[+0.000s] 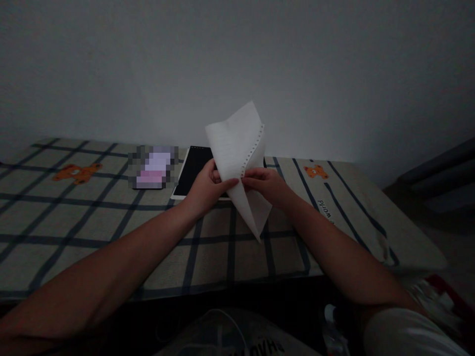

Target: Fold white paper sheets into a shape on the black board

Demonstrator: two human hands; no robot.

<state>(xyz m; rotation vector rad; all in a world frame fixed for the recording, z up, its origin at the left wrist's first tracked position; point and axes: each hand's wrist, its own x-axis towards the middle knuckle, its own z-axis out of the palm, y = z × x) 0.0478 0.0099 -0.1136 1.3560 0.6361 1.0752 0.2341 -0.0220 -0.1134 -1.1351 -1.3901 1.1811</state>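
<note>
A white sheet of lined paper (pixel 237 148) with a row of punched holes along one edge is held up above the table, folded over on itself. My left hand (pixel 208 188) pinches it from the left at the fold. My right hand (pixel 269 184) pinches it from the right, fingertips almost meeting those of the left. The lower corner of the sheet points down toward the tablecloth.
The table wears a beige cloth (pixel 92 222) with dark grid lines and orange bear prints (pixel 76 173). A dark tablet (pixel 193 170) lies flat behind my hands, a blurred pink object (pixel 154 167) to its left. A plain wall stands behind. Bags sit below the table's near edge.
</note>
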